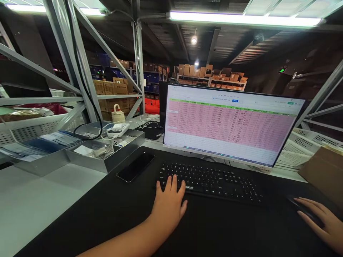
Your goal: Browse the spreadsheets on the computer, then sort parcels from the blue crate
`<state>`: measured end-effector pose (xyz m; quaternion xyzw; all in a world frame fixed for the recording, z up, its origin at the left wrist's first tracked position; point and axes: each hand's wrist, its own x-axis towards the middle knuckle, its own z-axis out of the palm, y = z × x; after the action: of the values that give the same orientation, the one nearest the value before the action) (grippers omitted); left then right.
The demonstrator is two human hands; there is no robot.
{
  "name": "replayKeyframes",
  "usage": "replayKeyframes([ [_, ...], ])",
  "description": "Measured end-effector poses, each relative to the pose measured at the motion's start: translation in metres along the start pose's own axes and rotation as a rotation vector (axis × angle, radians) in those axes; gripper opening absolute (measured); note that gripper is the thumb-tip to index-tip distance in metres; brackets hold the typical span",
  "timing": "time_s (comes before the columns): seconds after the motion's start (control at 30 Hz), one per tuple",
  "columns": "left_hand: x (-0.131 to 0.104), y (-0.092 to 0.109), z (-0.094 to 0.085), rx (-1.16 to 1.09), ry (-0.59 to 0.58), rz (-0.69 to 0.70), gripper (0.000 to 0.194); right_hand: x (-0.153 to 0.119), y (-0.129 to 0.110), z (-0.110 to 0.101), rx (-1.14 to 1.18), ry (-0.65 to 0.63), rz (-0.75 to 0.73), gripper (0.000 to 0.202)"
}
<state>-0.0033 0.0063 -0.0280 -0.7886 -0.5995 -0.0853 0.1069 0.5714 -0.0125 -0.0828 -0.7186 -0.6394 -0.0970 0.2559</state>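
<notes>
My left hand (169, 200) lies with fingers spread, its fingertips on the left end of a black keyboard (209, 180). At the right edge my right hand (323, 221) rests over a black computer mouse (308, 210), fingers along its sides; part of the mouse is hidden under the palm. Behind the keyboard stands a monitor (227, 125) showing a spreadsheet with pink rows and a green header. A dark smartphone (136, 167) lies flat to the left of the keyboard, apart from my left hand.
A black desk mat (128, 217) covers much of the white table (50, 192). Grey trays (118, 153) with cards, cables and a power strip (118, 130) stand at the left. A cardboard box (324, 171) and white baskets (300, 148) flank the monitor's right. Metal rack posts rise on both sides.
</notes>
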Motion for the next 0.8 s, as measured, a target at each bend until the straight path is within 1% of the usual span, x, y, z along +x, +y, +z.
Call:
replayKeyframes([
  [0.07,0.000,0.000,-0.001,0.004,-0.002,-0.001,0.056,0.000,0.002,0.000,0.056,-0.070,-0.024,0.047],
  [0.1,0.000,0.000,-0.001,0.004,-0.001,0.000,0.056,0.000,0.003,0.000,0.072,-0.085,-0.022,0.048],
  [0.3,0.000,0.000,0.001,0.006,0.022,0.000,0.055,0.001,0.007,-0.001,0.061,-0.101,-0.014,0.051],
  [0.5,0.001,-0.001,0.002,-0.017,0.003,0.003,0.056,0.001,0.002,-0.004,0.043,-0.102,0.009,0.053],
  [0.8,0.001,-0.002,0.003,-0.001,0.006,0.005,0.055,0.002,-0.011,-0.012,0.002,-0.107,0.037,0.054],
])
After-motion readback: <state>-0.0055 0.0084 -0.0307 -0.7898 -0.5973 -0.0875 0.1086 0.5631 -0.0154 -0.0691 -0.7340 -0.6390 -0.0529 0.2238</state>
